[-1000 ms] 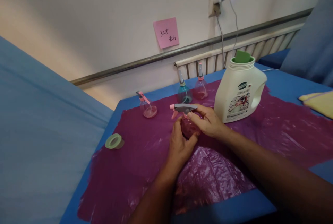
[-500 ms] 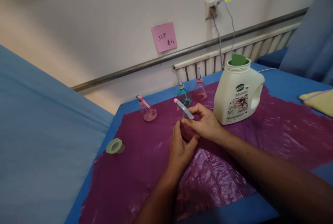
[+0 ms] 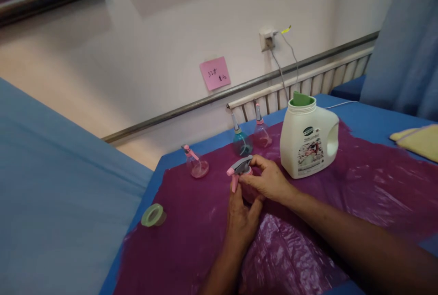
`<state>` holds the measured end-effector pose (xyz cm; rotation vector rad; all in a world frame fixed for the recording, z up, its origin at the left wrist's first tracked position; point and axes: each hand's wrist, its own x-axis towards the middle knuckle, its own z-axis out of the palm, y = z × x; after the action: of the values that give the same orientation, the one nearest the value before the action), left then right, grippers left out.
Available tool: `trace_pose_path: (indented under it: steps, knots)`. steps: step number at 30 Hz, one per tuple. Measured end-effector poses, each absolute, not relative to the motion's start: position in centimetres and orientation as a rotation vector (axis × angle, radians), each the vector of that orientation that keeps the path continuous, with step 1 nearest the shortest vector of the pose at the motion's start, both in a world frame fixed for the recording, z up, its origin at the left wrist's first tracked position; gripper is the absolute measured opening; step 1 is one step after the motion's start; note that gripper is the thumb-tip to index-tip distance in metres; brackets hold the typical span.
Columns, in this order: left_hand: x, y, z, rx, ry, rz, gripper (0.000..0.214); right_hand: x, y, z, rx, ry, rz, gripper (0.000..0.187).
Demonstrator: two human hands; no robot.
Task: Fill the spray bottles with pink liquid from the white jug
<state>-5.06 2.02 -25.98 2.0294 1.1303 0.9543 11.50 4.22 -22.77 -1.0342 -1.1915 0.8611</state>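
Between my two hands stands a spray bottle (image 3: 251, 191) with a clear pinkish body and a grey-and-pink trigger head (image 3: 241, 166). My left hand (image 3: 242, 217) is wrapped round the body from below and the left. The fingers of my right hand (image 3: 272, 180) pinch the collar under the trigger head. Much of the bottle's body is hidden by my hands. Behind it stand a teal spray bottle (image 3: 242, 142) and a pink one (image 3: 263, 135). Another pink spray bottle (image 3: 198, 167) stands to the left. A pale green funnel-like piece (image 3: 153, 215) lies near the left edge.
A large cream jug (image 3: 303, 149) with something green in its mouth stands right of my hands. Purple plastic sheeting (image 3: 185, 240) covers much of the blue table (image 3: 362, 117). A yellow cloth (image 3: 417, 142) lies far right. A blue curtain (image 3: 61, 194) hangs left.
The trigger head has turned in my right hand, so its pink trigger and nozzle now show facing left. My left hand stays round the bottle. The view has tilted up, showing picture frames.
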Motion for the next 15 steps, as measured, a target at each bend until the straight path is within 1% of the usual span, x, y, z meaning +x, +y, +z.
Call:
trace_pose_path:
  steps: [2,4,11,15]
  knots:
    - [-5.3,2.2,-26.4,1.997,1.150,0.976,0.078,11.2,4.3,-22.8,-1.017,-1.154,0.924,0.033]
    - [-5.4,2.4,-26.6,1.977,1.145,0.983,0.077,11.1,4.3,-22.8,-0.988,-1.150,0.942,0.034]
    - [-6.0,3.1,-27.2,1.902,1.199,1.027,0.082,11.7,3.7,-22.1,-0.877,-1.242,0.920,0.019]
    - [-6.1,3.5,-26.8,1.791,1.252,1.055,0.091,12.2,3.6,-21.0,-0.776,-1.241,1.017,0.027]
